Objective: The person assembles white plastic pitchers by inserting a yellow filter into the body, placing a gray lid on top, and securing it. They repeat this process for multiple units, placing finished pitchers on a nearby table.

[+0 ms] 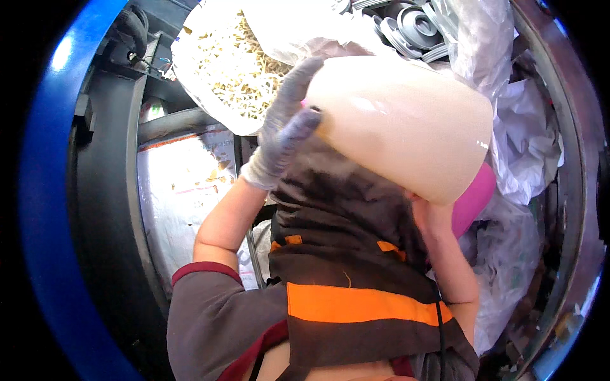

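A large, smooth, cream-coloured plastic piece (pixel 400 120) of tapered, rounded shape is tilted in front of my lap; its exact kind does not show. My left hand (pixel 284 127), in a grey glove, grips its left end, with the thumb on the near side and the fingers along the upper edge. Bare, my right hand (pixel 427 208) supports it from below at the lower right, and most of its fingers are hidden behind the piece. Something smooth and magenta (pixel 475 198) shows beyond the right wrist.
An open white bag of small yellowish bits (pixel 232 70) stands far left. Several grey round plastic parts (pixel 416 28) lie at the far side. Crumpled clear plastic bags (pixel 508 254) line the right. A white printed sack (pixel 181 197) lies left, beside a dark metal frame (pixel 105 159).
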Available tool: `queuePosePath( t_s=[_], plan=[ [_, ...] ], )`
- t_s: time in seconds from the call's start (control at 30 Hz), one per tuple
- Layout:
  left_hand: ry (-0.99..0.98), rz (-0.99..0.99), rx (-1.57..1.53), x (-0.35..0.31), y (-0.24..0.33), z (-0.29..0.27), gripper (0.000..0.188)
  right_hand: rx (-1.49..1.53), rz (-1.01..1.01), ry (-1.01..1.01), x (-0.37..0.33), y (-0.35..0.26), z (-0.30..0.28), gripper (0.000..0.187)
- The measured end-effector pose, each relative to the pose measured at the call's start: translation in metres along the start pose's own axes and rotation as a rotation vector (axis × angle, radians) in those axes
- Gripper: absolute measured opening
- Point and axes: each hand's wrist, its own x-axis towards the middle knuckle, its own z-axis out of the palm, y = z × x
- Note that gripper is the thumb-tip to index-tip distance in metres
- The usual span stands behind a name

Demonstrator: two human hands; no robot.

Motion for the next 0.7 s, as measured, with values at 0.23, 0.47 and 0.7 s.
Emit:
queuePosePath(
  t_s=[0.23, 0.47, 0.7],
  plan=[
    [-0.244, -0.05, -0.03, 0.027, 0.024, -0.001, 0.072, 0.108, 0.124, 0.157, -0.014, 0.017, -0.016, 0.05],
    [-0.947, -0.371, 0.317, 0.008, 0.005, 0.034, 0.059, -0.61, -0.116, -0.365, 0.024, -0.022, 0.018, 0.037],
    [-0.829, -0.168, 0.531, -0.003, 0.003, 0.043, 0.029, -0.682, -0.368, -0.488, 0.029, -0.024, 0.025, 0.019]
  ],
)
